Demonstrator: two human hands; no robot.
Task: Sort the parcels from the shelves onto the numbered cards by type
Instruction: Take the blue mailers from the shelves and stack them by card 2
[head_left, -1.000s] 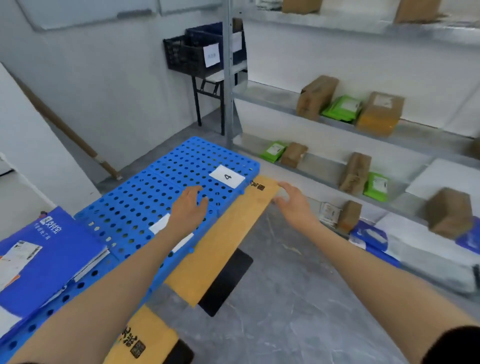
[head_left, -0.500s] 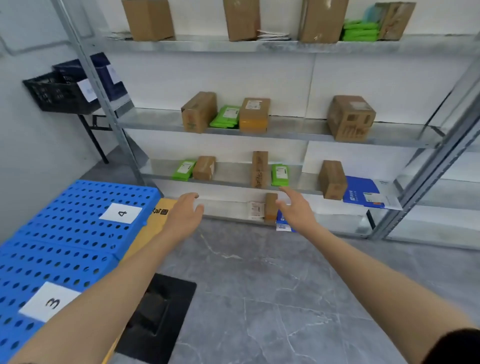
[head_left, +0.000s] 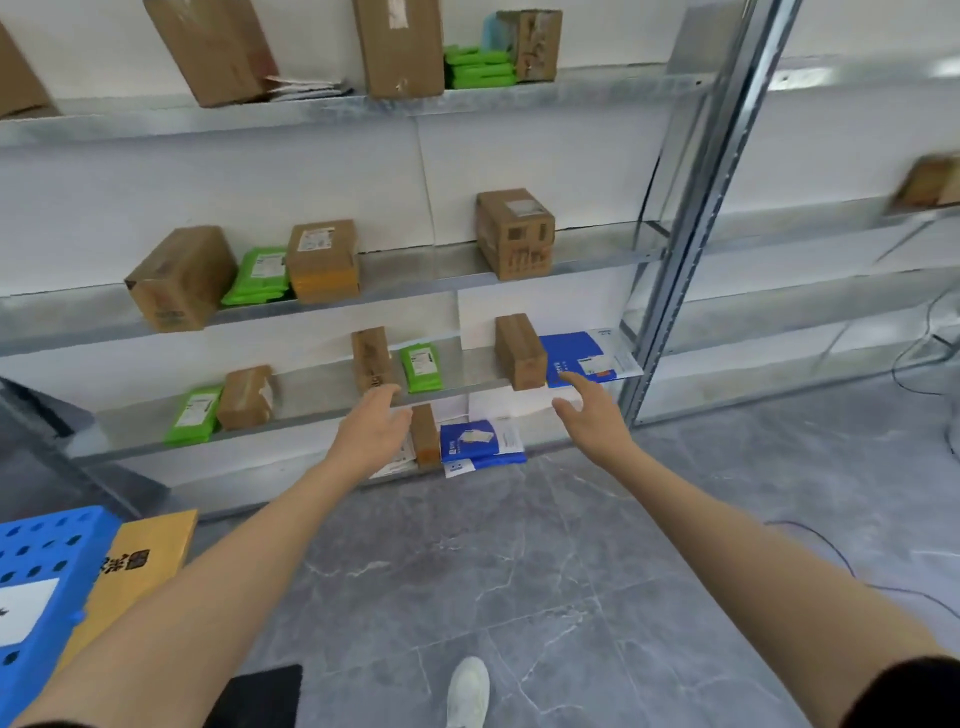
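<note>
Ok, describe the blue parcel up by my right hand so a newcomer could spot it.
Find the shelving's grey upright post. On the second shelf from the floor, at the end nearest that post, lies a flat blue envelope with white paperwork. Unlike the blue one below, it lies right of a brown box.

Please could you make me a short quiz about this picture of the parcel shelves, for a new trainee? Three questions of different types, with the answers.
1. True or false: the left hand and the right hand both hold nothing.
2. Which thing lies just to the right of the cardboard box nearest the right hand?
A) a black crate
B) a blue envelope
C) a roll of tape
3. How many green pouches lie on that same shelf?

Key: 1 true; 2 B; 3 two.
</note>
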